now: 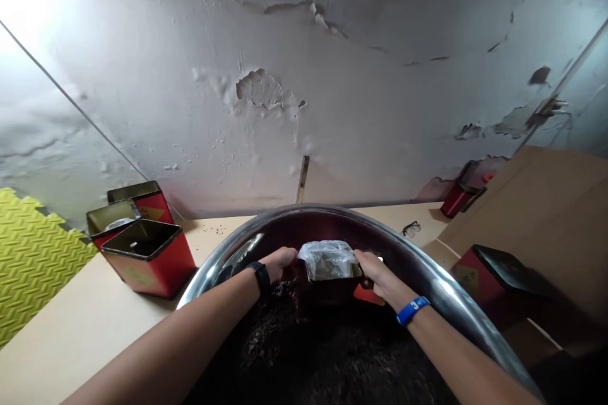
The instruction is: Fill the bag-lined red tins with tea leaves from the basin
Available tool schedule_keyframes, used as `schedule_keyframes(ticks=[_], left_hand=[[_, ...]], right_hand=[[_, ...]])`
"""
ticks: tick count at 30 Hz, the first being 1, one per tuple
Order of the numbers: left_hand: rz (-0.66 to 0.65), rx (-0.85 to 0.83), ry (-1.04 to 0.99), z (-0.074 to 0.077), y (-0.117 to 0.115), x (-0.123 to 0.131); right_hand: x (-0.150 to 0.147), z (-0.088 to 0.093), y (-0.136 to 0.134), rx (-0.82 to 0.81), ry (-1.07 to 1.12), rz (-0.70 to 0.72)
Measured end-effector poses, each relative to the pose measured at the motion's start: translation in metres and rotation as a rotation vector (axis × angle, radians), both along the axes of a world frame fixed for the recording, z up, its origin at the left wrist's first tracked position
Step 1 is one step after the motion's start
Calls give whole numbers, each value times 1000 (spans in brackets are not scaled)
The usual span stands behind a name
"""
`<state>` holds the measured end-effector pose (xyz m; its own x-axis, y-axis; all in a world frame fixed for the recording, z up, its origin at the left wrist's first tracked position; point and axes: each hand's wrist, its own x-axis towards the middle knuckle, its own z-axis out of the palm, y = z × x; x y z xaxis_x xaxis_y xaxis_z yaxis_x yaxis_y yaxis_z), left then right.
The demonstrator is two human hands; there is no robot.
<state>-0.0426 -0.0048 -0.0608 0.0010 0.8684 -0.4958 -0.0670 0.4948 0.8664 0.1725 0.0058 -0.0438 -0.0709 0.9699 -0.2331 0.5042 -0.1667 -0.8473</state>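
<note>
Both my hands reach into a large steel basin (441, 285) filled with dark loose tea leaves (323, 354). My left hand (279, 262), with a black band on the wrist, grips the left side of a red tin (332, 288) lined with a clear plastic bag (329, 258). My right hand (377, 273), with a blue wristband, grips the tin's right side. The tin stands in the leaves at the far side of the basin, and the bag's top bulges out above its mouth.
Three open red tins (147, 256) stand on the pale table (71, 323) at the left. A closed red tin with a black lid (503, 278) lies at the right beside cardboard (546, 202). Eyeglasses (411, 228) rest behind the basin. A yellow foam mat (28, 253) is far left.
</note>
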Motion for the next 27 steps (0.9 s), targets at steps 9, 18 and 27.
schedule_keyframes(ticks=[9, 18, 27], left_hand=[[-93, 142, 273, 10, -15, 5], [-308, 852, 834, 61, -26, -16], [-620, 969, 1012, 66, -41, -9]], right_hand=[[11, 6, -5, -10, -80, 139], [27, 52, -22, 589, -322, 371], [19, 42, -24, 589, -555, 397]])
